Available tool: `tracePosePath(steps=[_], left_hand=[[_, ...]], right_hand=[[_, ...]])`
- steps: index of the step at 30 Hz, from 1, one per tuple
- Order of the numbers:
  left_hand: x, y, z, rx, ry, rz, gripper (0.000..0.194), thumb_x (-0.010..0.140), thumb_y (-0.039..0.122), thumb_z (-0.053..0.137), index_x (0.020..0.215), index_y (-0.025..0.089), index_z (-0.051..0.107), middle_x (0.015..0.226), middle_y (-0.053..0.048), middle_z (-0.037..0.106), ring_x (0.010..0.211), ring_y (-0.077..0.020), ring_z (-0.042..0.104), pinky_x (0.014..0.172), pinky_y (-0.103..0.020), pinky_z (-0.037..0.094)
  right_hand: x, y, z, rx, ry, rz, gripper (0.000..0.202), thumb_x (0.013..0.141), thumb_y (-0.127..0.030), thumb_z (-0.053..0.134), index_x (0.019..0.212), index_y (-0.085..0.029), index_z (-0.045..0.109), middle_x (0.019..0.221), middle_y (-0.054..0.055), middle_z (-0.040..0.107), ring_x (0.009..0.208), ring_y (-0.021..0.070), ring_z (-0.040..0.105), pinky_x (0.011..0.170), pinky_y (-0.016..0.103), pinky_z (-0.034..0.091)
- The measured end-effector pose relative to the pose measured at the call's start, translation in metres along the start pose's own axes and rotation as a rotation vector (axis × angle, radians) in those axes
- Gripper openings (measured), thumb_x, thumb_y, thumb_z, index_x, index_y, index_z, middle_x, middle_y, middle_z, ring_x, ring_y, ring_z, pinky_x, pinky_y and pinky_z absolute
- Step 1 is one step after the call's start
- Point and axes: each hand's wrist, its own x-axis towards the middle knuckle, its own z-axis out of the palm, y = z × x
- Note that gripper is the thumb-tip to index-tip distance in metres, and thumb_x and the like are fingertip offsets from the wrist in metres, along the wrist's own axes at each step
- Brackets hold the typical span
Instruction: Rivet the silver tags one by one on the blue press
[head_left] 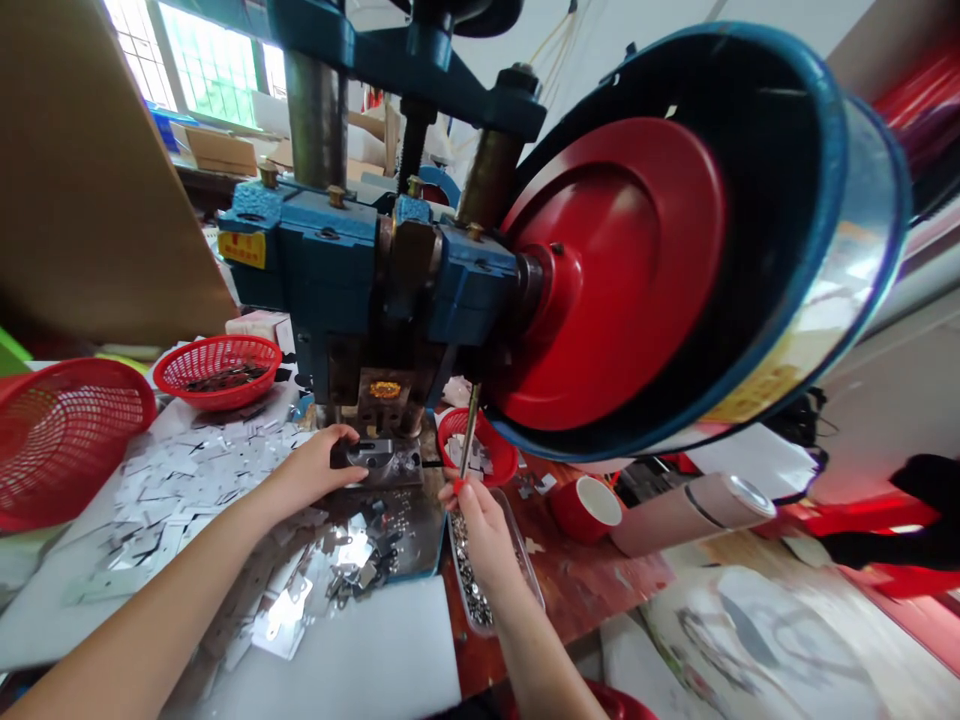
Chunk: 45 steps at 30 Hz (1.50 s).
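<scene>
As the left hand (319, 468) touches the metal block (379, 455), its hold unclear, the right hand (480, 515) pinches a rod (470, 432) pointing toward one o'clock, the block at its ten.

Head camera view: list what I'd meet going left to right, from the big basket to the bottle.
Large red basket, smaller red basket, left hand, right hand, red mug, pink bottle.

No legible text found; characters unreadable on the yellow label (242, 249) of the blue press (328, 265), upper left, and on the yellow marking (757, 392) of the wheel guard (829, 250), right.
</scene>
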Motion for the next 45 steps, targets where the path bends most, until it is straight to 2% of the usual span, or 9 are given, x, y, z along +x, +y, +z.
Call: tracePosePath(steps=[8,13,19,23,28,32,38,42,45], left_hand=[[-0.017,-0.002,-0.012,-0.024,0.054,-0.012,0.069,0.069,0.049,0.065,0.128,0.02,0.045,0.131,-0.011,0.054,0.118,-0.0282,0.052,0.099,-0.042,0.042],[-0.061,-0.014,-0.04,0.012,0.151,-0.104,0.057,0.077,0.054,0.056,0.125,0.025,0.049,0.129,-0.007,0.056,0.116,-0.028,0.055,0.09,-0.04,0.048],[-0.116,-0.04,-0.062,0.194,0.215,-0.22,0.045,0.077,0.059,0.052,0.11,0.031,0.062,0.117,-0.004,0.064,0.109,-0.0284,0.059,0.085,-0.037,0.049],[-0.133,-0.047,-0.052,0.302,0.094,-0.096,0.039,0.076,0.056,0.054,0.103,0.031,0.067,0.11,-0.004,0.066,0.101,-0.0266,0.061,0.089,-0.036,0.046],[-0.133,-0.038,-0.04,0.474,-0.067,-0.004,0.043,0.069,0.049,0.065,0.109,0.034,0.064,0.115,-0.005,0.06,0.106,-0.0289,0.055,0.093,-0.042,0.041],[-0.127,-0.039,-0.038,0.493,-0.09,0.009,0.039,0.066,0.047,0.067,0.102,0.031,0.064,0.115,-0.005,0.059,0.107,-0.03,0.053,0.093,-0.043,0.04],[-0.124,-0.04,-0.039,0.379,-0.076,-0.002,0.029,0.063,0.048,0.068,0.084,0.028,0.065,0.1,-0.004,0.064,0.095,-0.0273,0.059,0.084,-0.036,0.044],[-0.127,-0.034,-0.038,0.236,-0.146,-0.155,0.027,0.072,0.052,0.059,0.083,0.028,0.063,0.08,-0.001,0.068,0.074,-0.0231,0.063,0.064,-0.031,0.048],[-0.125,-0.028,-0.035,0.126,-0.103,-0.201,0.037,0.074,0.057,0.055,0.098,0.031,0.065,0.091,-0.001,0.071,0.084,-0.0248,0.065,0.074,-0.033,0.05]], right_hand=[[0.003,-0.001,0.001,0.023,-0.013,-0.02,0.035,0.085,-0.051,0.05,0.084,-0.018,0.061,0.075,0.003,0.063,0.067,0.0148,0.053,0.067,0.027,0.043],[0.003,0.017,0.008,-0.022,0.109,-0.03,0.037,0.084,-0.054,0.05,0.089,-0.019,0.06,0.071,0.001,0.061,0.068,0.0158,0.054,0.066,0.028,0.043],[0.009,0.04,0.022,0.018,0.061,0.031,0.052,0.089,-0.059,0.033,0.106,-0.017,0.06,0.078,0.004,0.066,0.068,0.0168,0.059,0.065,0.029,0.046],[0.047,0.03,0.05,-0.354,0.003,-0.09,0.034,0.086,-0.045,0.049,0.104,-0.02,0.064,0.1,0.007,0.067,0.095,0.0204,0.059,0.085,0.032,0.044],[0.08,0.015,0.081,-0.632,-0.129,-0.051,0.027,0.079,-0.036,0.059,0.097,-0.017,0.065,0.094,0.009,0.068,0.089,0.0228,0.061,0.079,0.033,0.044],[0.075,0.027,0.06,-0.377,0.06,-0.026,0.02,0.079,-0.034,0.055,0.083,-0.017,0.065,0.079,0.005,0.067,0.074,0.0194,0.061,0.069,0.03,0.045],[0.034,0.044,0.003,-0.218,0.211,0.003,0.039,0.083,-0.042,0.05,0.113,-0.018,0.058,0.09,0.006,0.068,0.079,0.021,0.062,0.071,0.033,0.047],[0.001,0.035,0.009,-0.517,-0.038,-0.08,0.019,0.082,-0.029,0.055,0.095,-0.023,0.068,0.087,0.005,0.068,0.085,0.0212,0.059,0.08,0.034,0.044],[-0.006,0.027,0.027,-0.748,-0.247,-0.193,0.015,0.082,-0.022,0.057,0.083,-0.023,0.072,0.088,0.005,0.065,0.089,0.02,0.056,0.085,0.032,0.04]])
